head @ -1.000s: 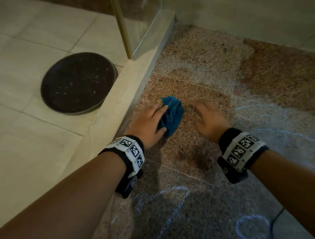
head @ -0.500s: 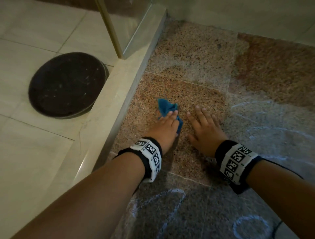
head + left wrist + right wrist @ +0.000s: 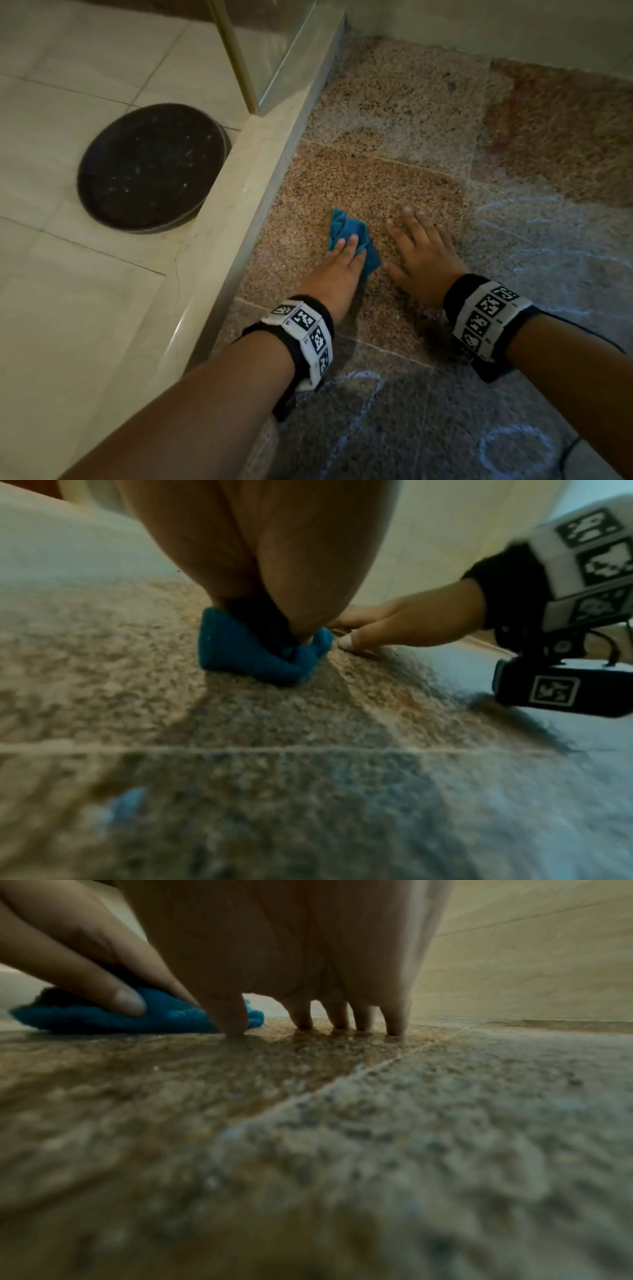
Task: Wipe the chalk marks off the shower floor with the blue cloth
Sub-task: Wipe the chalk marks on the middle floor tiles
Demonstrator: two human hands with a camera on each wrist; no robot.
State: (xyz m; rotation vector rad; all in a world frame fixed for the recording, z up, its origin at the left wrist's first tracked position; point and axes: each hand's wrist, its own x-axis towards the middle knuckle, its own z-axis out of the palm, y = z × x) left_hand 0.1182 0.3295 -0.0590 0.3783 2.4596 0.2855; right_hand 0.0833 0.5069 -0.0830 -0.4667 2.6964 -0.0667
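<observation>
Two kinds of flooring meet here: speckled reddish-brown granite on the shower floor (image 3: pixel 394 164), and pale cream tiles on the other side of a low stone curb (image 3: pixel 239 192). A round dark mat (image 3: pixel 147 168) sits on the cream tiles, right up against the curb, and a brass post (image 3: pixel 236 58) with a glass panel (image 3: pixel 291 51) rises from the curb's far end. Lighting is pretty dim.

Left hand (image 3: pixel 337 270) is palm down with the fingers laid out fairly straight, pressing on the blue cloth (image 3: pixel 346 233); from the right wrist view the thumb curls against the cloth's edge. Right hand (image 3: pixel 424 253) is flat on the bare granite just beside it, fingers spread, holding nothing, thumb tip about touching the cloth.

Cloth is a small teal wad, bunched and folded, fuzzy texture, sitting on the granite tile near the curb, mostly poking out past the left fingertips.

Chalk marks (image 3: pixel 513 448) are pale blue-white loops and scribbles on the greyer tiles nearer the camera and off to the right; the tile under the hands looks noticeably cleaner.
</observation>
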